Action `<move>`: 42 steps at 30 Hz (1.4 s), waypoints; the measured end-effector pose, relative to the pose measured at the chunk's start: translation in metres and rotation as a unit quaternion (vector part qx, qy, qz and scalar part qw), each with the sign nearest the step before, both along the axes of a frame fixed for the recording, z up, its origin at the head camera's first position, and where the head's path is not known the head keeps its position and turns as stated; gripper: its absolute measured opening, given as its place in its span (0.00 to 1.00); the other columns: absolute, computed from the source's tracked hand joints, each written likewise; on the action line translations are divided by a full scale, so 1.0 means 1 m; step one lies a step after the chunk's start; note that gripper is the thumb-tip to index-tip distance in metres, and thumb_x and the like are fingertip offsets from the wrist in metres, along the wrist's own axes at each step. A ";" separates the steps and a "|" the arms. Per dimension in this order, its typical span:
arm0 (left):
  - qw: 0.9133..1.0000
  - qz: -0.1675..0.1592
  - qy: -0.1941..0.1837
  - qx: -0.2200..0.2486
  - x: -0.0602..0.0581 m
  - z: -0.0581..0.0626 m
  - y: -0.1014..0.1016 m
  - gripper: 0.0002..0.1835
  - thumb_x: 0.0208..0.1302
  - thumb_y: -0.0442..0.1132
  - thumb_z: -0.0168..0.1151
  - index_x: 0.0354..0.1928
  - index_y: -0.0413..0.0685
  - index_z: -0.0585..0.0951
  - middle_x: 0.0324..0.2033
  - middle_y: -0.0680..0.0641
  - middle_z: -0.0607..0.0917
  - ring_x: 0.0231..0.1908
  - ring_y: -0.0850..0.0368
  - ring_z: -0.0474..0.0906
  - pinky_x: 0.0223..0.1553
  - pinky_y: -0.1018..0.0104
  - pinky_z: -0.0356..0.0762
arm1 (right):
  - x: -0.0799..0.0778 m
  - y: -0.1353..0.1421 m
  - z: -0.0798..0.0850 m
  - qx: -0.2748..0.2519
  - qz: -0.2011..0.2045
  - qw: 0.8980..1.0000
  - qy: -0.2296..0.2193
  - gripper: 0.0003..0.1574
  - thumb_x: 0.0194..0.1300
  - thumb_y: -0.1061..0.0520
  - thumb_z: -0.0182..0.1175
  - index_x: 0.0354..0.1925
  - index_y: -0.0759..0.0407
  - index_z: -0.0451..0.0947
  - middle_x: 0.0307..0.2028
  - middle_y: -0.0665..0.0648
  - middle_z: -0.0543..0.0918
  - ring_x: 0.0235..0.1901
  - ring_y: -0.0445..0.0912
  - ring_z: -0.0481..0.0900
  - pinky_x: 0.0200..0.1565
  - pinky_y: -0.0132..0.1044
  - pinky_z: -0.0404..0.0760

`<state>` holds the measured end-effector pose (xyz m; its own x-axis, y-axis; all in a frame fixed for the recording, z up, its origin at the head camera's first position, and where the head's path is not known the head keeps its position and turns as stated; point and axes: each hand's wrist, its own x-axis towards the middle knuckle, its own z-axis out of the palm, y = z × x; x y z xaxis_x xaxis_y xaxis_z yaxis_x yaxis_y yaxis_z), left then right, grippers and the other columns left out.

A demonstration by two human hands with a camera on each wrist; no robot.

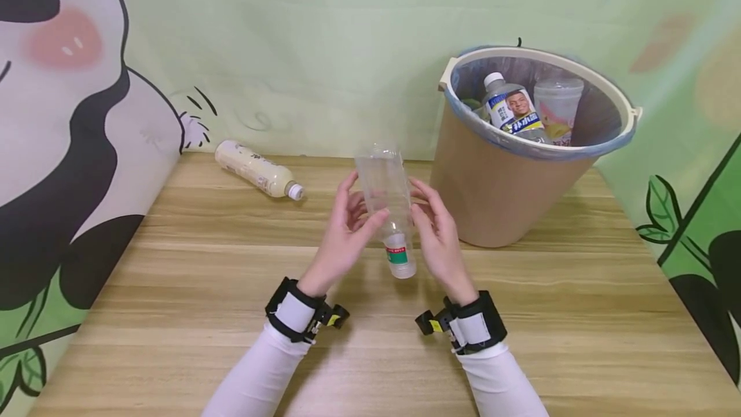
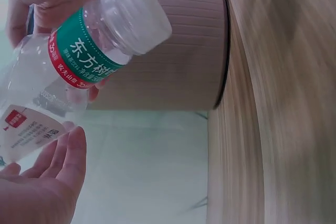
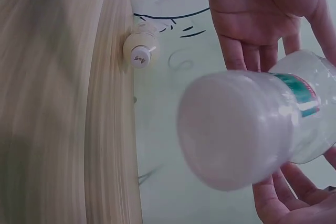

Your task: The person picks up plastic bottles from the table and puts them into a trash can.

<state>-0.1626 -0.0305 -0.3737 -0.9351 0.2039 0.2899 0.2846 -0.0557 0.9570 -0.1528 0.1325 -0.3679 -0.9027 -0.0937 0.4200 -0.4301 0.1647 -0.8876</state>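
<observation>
A clear plastic bottle (image 1: 383, 179) with a green and red label hangs above the table, cap end down and towards me. My left hand (image 1: 343, 237) grips its left side, thumb across the front and fingers behind. On the other side my right hand (image 1: 441, 233) holds it with bent fingers and thumb. Both wrist views show the whitish cap; in the left one the green label band (image 2: 86, 51) is readable, and the bottle looks empty. In the right wrist view the cap (image 3: 226, 132) is close to the camera.
A brown bin (image 1: 492, 185) with a bluish liner stands at the right, holding a labelled bottle (image 1: 512, 105) and a plastic cup (image 1: 558, 105). A pale-yellow bottle (image 1: 255, 169) with a white cap lies on the wooden table (image 1: 370, 365) at the back left.
</observation>
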 end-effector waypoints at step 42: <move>0.943 0.139 0.205 -0.223 -0.023 -0.022 -0.004 0.24 0.66 0.35 0.53 0.65 0.45 0.68 0.60 0.44 0.73 0.51 0.48 0.76 0.51 0.55 0.77 | 0.000 0.001 0.022 0.113 -0.050 0.991 0.042 0.44 0.58 0.66 0.61 0.69 0.67 0.55 0.60 0.69 0.68 0.43 0.59 0.75 0.32 0.48 0.82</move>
